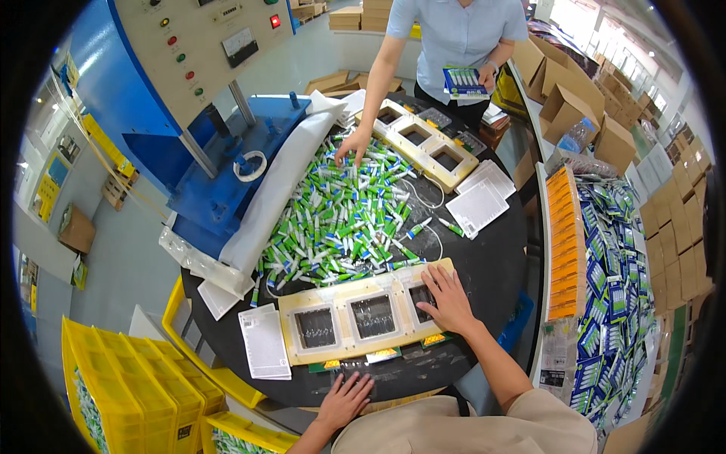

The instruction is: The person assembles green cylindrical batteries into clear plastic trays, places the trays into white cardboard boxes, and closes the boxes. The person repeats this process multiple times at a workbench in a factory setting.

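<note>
I see the right hand (451,303) spread flat upon the right end of the cream frame (342,325). The left hand (345,399), apart from it, lies open just before the frame's near edge. The frame's long axis runs left to right, right end slightly farther. Beyond the frame is the tube heap (340,216).

The scene is brightly and evenly lit, with only soft shadows cast. Windows (625,50) at two o'clock are washed out; a pale sheen is thrown on the blue machine housing (119,76) at ten. Stacked cartons (673,240) at three o'clock are bowed by fisheye distortion; corners are blacked out.
</note>
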A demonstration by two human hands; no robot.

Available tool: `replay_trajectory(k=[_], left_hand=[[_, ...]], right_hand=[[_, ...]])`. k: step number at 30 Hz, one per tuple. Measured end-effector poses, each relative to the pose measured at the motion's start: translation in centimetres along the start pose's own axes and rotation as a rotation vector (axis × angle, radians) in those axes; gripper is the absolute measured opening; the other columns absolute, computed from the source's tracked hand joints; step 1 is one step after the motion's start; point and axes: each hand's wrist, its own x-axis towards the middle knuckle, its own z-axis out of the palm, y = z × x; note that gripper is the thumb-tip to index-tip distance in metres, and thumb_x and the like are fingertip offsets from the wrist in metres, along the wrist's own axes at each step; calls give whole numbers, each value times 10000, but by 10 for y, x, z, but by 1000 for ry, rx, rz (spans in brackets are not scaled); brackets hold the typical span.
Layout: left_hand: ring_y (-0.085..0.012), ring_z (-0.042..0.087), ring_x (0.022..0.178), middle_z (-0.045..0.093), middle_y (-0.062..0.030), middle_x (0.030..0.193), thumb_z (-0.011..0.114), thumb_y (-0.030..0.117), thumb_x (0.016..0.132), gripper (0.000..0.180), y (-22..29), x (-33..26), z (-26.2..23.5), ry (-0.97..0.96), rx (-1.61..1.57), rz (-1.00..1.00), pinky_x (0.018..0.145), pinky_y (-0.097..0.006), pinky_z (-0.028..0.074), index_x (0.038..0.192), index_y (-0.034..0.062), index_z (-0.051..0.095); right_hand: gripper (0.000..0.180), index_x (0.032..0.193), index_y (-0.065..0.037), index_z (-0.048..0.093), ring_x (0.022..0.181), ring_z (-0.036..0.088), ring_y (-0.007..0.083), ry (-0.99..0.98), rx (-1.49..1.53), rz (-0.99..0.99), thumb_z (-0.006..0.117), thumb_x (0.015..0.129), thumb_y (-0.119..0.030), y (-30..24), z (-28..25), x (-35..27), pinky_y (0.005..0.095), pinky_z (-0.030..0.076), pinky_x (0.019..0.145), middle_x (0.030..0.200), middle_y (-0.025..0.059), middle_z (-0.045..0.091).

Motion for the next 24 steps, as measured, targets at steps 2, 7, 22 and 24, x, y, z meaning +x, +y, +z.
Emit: replay_trajectory(k=[2,7,22,24], left_hand=[[-252,424,1435,468,-31,1561,573,400,1009,570,0,15,2,16,-26,61,1204,-491,281,1516,162,469],[-247,429,1432,469,-33,1559,571,411,1012,589,11,44,1,-66,40,173,1200,-494,289,1530,161,446],[-243,546,1316,589,-92,1422,623,412,984,572,8,49,-26,261,-271,128,1178,-477,342,1433,71,530],[-249,616,1231,650,-92,1336,709,318,927,506,-20,44,-43,354,-250,139,1116,-455,429,1350,64,596]], right_hand=[[691,1506,-87,465,1518,255,375,-71,-14,30,596,971,-505,-1,4,-4,599,185,1221,1627,192,301],[716,1564,-102,370,1523,243,378,69,-105,-24,564,993,-489,-7,17,-8,639,141,1213,1638,211,260],[354,1242,-13,625,1211,567,383,378,337,-76,697,909,-107,-76,3,75,502,441,1031,1306,184,596],[220,1117,-33,686,1003,660,318,404,425,-182,709,901,-75,-103,10,112,403,535,846,1131,136,663]])
